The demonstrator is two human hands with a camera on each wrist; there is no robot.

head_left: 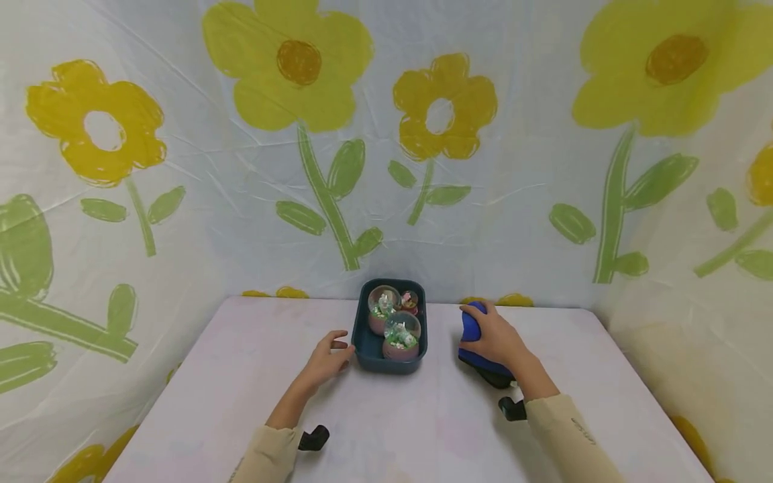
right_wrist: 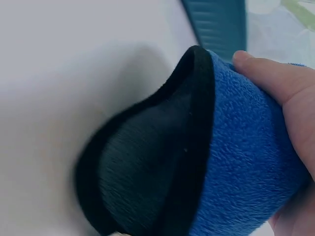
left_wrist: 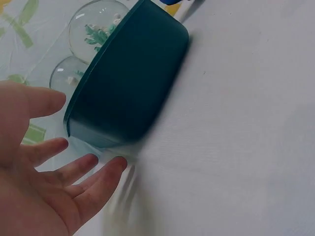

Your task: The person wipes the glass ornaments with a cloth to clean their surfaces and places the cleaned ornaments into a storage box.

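A dark teal tray (head_left: 386, 366) stands at the back of the table, holding two larger snow globes (head_left: 401, 329) with pink bases and a smaller globe (head_left: 410, 300). My left hand (head_left: 329, 359) hovers just left of the tray, its fingers spread and loosely bent around nothing. In the left wrist view, the fingertips (left_wrist: 118, 164) are close to the tray's end wall. To the tray's right, my right hand (head_left: 498, 337) grips a fuzzy blue cloth (right_wrist: 241, 147) with black edging, folded over so its dark underside shows. Thumb and fingers curl round the blue part.
A pale tabletop (head_left: 223, 362) lies under everything. Behind it and at both sides hangs a white sheet (head_left: 513, 228) printed with yellow flowers. Black wrist mounts (head_left: 314, 439) stick out at both sleeves.
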